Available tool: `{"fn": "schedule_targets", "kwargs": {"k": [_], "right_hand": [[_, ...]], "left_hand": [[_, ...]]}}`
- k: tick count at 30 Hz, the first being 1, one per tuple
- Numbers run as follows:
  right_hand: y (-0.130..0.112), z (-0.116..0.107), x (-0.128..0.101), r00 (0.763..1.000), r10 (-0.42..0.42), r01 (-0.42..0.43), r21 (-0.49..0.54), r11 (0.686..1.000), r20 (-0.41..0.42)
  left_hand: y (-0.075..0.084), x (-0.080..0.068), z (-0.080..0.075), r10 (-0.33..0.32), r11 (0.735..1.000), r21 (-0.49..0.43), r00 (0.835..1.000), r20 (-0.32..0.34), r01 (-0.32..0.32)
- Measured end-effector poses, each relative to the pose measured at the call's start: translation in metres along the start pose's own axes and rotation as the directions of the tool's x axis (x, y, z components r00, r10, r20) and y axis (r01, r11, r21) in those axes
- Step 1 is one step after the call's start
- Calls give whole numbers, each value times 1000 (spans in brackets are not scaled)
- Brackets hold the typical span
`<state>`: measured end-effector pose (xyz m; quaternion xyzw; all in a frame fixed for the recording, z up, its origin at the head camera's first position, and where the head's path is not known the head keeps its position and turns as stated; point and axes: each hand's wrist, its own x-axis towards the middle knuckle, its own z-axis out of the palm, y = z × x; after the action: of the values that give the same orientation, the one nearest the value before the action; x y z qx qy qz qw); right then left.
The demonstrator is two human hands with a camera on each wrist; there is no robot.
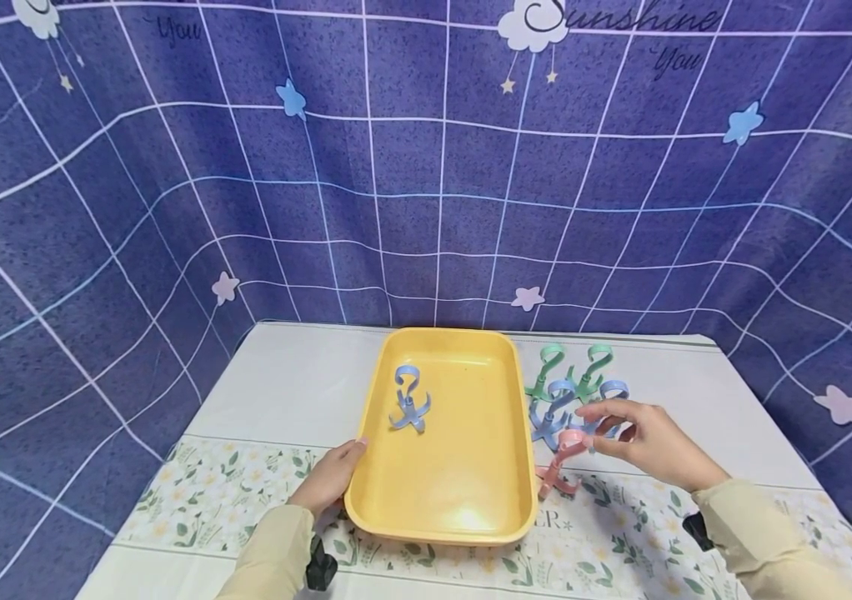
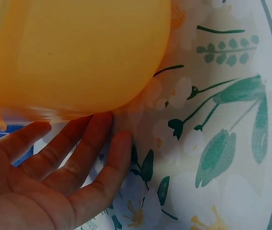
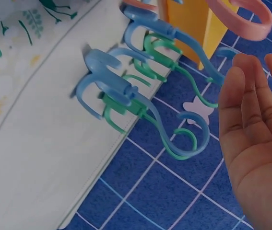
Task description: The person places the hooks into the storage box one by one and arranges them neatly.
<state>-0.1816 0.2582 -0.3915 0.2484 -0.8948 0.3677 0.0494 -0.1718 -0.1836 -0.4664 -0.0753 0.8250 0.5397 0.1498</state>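
A yellow tray [image 1: 463, 475] lies mid-table with one blue clip hook [image 1: 408, 402] standing in it. My left hand [image 1: 332, 477] rests its straight fingers [image 2: 97, 143] against the tray's [image 2: 78, 57] near left corner. To the right of the tray stand a pink hook [image 1: 561, 462], two blue hooks [image 1: 550, 414] and two green hooks [image 1: 546, 371]. My right hand [image 1: 639, 442] hovers over them, fingers straight and holding nothing. Its fingertips [image 3: 243, 81] are close to the pink hook's loop [image 3: 243, 17]. Beyond them the blue hooks [image 3: 107, 81] and green hooks [image 3: 126, 108] overlap.
The table wears a white cloth [image 1: 283, 392] with a floral band along the front. A blue grid-patterned backdrop [image 1: 426, 167] hangs behind and wraps both sides. Bare cloth lies left of the tray and at the far right.
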Motion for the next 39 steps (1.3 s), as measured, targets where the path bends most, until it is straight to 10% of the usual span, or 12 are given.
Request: {"fn": "schedule_targets", "kwargs": {"k": [39], "right_hand": [[17, 35, -15, 993, 70, -63, 78, 995, -92]], "left_hand": [[0, -3, 0, 16, 1000, 5, 1000, -4, -16]]}}
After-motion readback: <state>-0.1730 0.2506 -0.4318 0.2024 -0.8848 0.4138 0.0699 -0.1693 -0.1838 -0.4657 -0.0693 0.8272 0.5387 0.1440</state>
